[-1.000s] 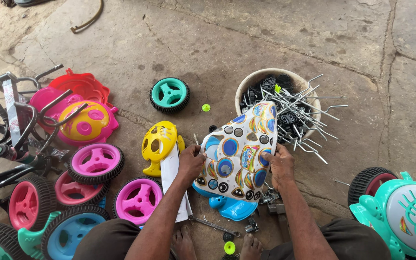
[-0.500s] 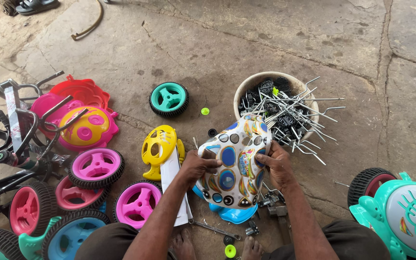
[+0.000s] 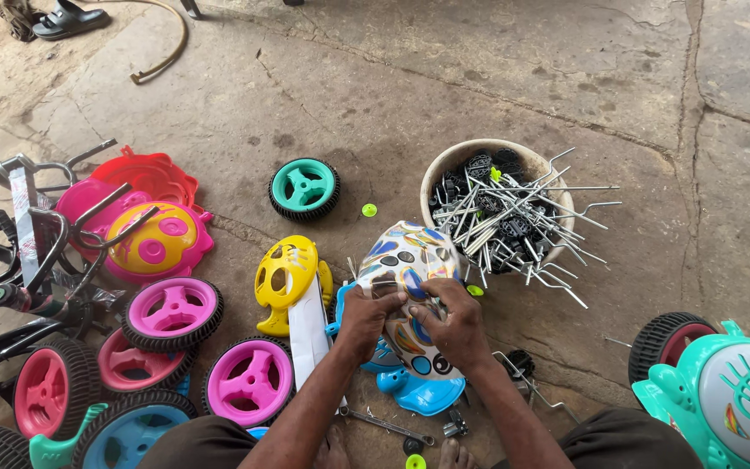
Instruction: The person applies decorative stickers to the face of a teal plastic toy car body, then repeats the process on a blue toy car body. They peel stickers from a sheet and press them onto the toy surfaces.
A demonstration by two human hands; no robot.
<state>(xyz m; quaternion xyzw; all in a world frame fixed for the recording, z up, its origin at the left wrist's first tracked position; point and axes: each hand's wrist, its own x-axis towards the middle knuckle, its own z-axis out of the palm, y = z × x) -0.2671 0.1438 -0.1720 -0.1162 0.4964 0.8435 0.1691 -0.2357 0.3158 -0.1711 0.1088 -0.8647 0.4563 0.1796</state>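
Note:
My left hand (image 3: 366, 319) and my right hand (image 3: 455, 323) both grip a white plastic toy panel (image 3: 405, 260) covered with coloured oval stickers. The panel stands tilted over a blue plastic toy body (image 3: 418, 391) on the concrete floor. My fingers meet at the panel's near edge. A yellow plastic face piece (image 3: 284, 278) and a white bar (image 3: 308, 330) lie just left of my left hand.
A round tub (image 3: 444, 165) full of metal rods and black parts stands behind the panel. A teal wheel (image 3: 305, 188), pink wheels (image 3: 249, 380), red and pink shells (image 3: 151, 178), metal frames (image 3: 28, 252) lie left. A teal toy body (image 3: 731, 399) is at right. A spanner (image 3: 384, 424) lies near my feet.
The panel has been turned and tipped more upright. Both hands have shifted from its sides to its near edge, close together.

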